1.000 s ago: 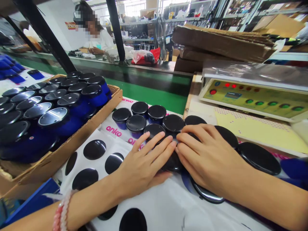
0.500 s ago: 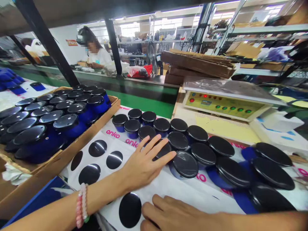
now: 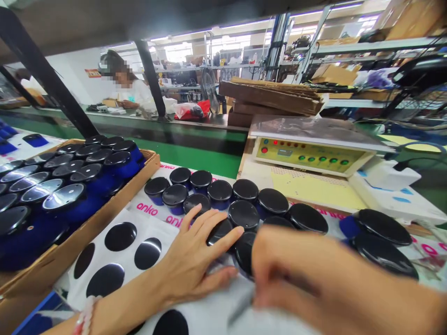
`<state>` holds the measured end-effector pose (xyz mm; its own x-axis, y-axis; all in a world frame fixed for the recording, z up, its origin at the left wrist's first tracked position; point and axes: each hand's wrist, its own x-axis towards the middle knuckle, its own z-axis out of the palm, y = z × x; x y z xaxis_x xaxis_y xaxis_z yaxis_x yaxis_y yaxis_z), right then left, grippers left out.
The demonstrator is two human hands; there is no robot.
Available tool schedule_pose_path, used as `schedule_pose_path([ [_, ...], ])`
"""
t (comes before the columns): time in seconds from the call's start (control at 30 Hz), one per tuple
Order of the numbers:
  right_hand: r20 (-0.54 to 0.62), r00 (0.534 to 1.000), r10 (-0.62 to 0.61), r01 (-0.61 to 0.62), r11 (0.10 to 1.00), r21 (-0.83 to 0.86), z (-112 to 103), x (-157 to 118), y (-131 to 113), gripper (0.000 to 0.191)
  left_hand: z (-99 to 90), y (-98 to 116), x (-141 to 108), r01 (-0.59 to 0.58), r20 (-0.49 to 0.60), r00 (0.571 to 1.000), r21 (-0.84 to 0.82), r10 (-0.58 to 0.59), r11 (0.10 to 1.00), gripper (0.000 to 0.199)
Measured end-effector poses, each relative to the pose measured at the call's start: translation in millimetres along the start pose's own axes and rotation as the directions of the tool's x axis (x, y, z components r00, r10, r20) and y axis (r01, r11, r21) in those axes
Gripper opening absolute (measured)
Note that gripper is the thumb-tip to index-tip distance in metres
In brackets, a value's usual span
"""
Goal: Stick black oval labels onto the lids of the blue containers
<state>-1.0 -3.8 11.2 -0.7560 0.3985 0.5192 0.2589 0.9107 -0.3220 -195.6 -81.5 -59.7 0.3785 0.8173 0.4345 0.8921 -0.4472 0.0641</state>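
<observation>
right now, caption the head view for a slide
Left hand spread over black-topped blue containers, right hand blurred nearby, beside a filled cardboard box.

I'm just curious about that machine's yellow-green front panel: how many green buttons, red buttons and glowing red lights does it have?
Green buttons: 5
Red button: 1
Glowing red light: 1
Total: 7

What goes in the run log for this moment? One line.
left hand: spread over black tops | right hand: blurred, grip unclear | box: holds black-topped blue pots
</observation>
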Motion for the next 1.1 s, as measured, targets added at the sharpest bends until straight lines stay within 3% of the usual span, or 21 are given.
schedule_pose_path([
  [0.07,0.159,0.973,0.168,-0.192,0.97,0.15,-10,15,34,0.037,-1.1,2,6,-0.009,-0.016,1.0,-0.004,0.008,1.0,0.048],
  [0.17,0.238,0.9,0.366,-0.425,0.861,0.281,-4,31,75,0.025,-0.2,2,12,-0.03,-0.007,1.0,0.014,0.03,0.999,0.047],
  [0.23,0.257,0.866,0.429,-0.495,0.805,0.327,7,35,87,0.027,0.9,0,13,-0.042,-0.021,0.999,0.028,0.042,0.999,0.044],
  [0.33,0.324,0.827,0.46,-0.556,0.754,0.35,18,34,87,0.027,1.6,-4,13,-0.067,-0.042,0.997,0.057,0.07,0.996,0.041],
  [0.63,0.374,0.821,0.432,-0.549,0.777,0.307,18,32,83,0.025,2.6,-9,12,-0.092,-0.047,0.994,0.043,0.094,0.995,0.044],
  [1.1,0.238,0.919,0.316,-0.359,0.918,0.167,30,21,82,0.022,4.7,-9,10,-0.058,-0.037,0.998,0.011,0.058,0.998,0.045],
])
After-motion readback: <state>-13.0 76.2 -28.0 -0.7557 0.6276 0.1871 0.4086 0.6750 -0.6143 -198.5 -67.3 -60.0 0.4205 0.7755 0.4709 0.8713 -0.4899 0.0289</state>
